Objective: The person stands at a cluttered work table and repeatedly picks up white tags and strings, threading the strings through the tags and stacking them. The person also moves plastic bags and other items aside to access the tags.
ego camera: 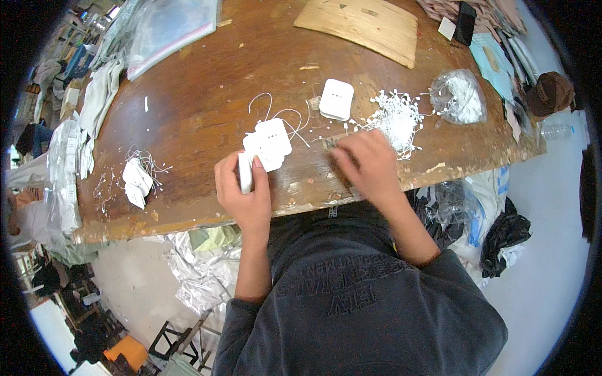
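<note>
My left hand (247,207) grips a thick stack of white paper tags (245,174) on edge, thumb on one side and fingers on the other. Touching it on the wooden table (197,103) is a loose heap of white hang tags (273,141), some with white string loops (294,124) trailing from them. My right hand (374,169) is blurred over the table, fingers curled, beside a tangled pile of white tag strings (400,120). Whether it pinches a string cannot be made out. Beyond it lies a neat stack of rounded white tags (336,98).
Strung tags (137,181) lie at left. A clear bag of strings (458,96) sits at right. Farther back are a wooden board (362,28), clear plastic bags (174,35) and a black phone (465,23). The table's worn front edge (301,209) runs before my body.
</note>
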{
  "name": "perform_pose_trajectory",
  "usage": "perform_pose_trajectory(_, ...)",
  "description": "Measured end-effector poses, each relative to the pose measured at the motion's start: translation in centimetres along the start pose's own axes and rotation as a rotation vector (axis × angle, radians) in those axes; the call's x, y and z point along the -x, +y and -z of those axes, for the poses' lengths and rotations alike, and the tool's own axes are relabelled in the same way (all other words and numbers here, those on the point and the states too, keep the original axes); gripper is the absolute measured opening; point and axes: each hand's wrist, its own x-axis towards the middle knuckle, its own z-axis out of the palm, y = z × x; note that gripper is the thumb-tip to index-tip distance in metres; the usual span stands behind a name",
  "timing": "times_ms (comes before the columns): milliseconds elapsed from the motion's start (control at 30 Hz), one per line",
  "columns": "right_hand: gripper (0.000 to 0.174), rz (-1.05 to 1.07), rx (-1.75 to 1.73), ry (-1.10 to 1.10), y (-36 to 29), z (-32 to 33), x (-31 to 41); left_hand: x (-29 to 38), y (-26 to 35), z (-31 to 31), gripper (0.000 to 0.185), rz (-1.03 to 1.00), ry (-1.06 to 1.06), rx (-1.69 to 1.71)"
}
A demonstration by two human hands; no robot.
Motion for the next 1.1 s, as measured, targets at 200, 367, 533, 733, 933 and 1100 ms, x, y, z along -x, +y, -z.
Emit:
perform_pose_trajectory(200, 0.019, -0.117, 0.292, 0.032, 2.6, 1.9, -0.8, -0.2, 1.2, -2.0, 0.034, -0.544, -0.347, -0.28)
perform_pose_trajectory(367, 0.014, -0.148, 0.263, -0.123, 3.5, 1.9, -0.9, -0.1, 1.5, -3.5, 0.035, -0.568, -0.432, -0.298)
perform_pose_trajectory(533, 0.013, -0.183, 0.037, 0.146, 3.6, 2.4, -0.7, 0.1, 1.2, -3.6, 0.033, -0.552, -0.466, -0.321)
perform_pose_trajectory(733, 0.012, -0.315, -0.196, 0.183, 2.5, 2.9, -0.8, 0.2, 1.3, -3.5, 0.038, -0.544, -0.466, -0.347)
perform_pose_trajectory(933, 0.017, -0.282, -0.533, -0.26, 0.3, 2.2, -0.7, 0.1, 2.4, -2.5, 0.036, -0.525, -0.71, 0.057)
perform_pose_trajectory(1100, 0.023, -0.217, -0.7, -0.308, -0.6, 1.7, -0.9, 0.7, 2.7, -2.8, 0.028, -0.325, -0.772, 0.392)
